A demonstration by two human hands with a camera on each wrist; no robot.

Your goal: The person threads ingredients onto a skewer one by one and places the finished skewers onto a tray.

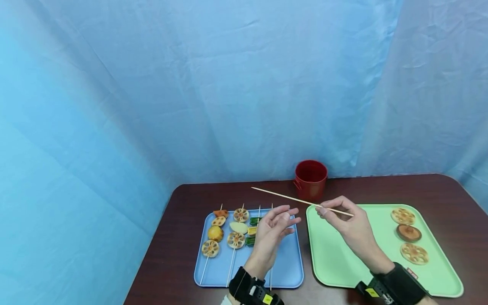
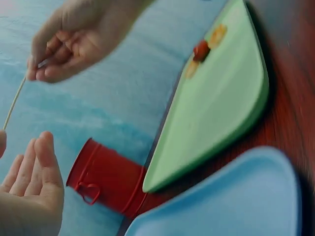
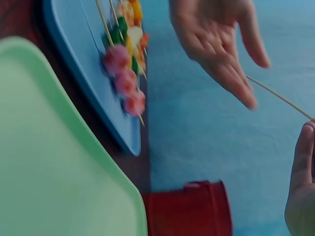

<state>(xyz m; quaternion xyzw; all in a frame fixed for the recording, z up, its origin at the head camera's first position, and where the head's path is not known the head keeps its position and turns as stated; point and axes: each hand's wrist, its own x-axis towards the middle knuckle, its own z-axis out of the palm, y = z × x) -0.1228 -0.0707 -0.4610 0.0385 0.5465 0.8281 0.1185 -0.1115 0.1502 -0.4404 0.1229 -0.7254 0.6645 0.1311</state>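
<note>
My right hand [image 1: 352, 226] pinches a thin bamboo skewer [image 1: 284, 195] near one end, its bare length slanting up to the left. Fingers parted, my left hand [image 1: 271, 237] is raised over the blue tray [image 1: 297, 271], just below the skewer. In the left wrist view the left palm [image 2: 34, 196] faces up with nothing on it. Loaded skewers lie on the blue tray, with lotus root slices [image 1: 210, 248], a yellow ball [image 1: 215, 233] and green pieces [image 1: 250, 241]. One with pink balls [image 3: 125, 82] shows in the right wrist view; my left hand hides it from the head view.
A green tray [image 1: 335, 262] at the right carries two lotus root slices [image 1: 414, 253] and a brown mushroom-like round [image 1: 409, 233]. Behind the trays stands a red bucket [image 1: 310, 180] on the dark wooden table [image 1: 164, 262]. Blue cloth [image 1: 244, 93] hangs past the table's far edge.
</note>
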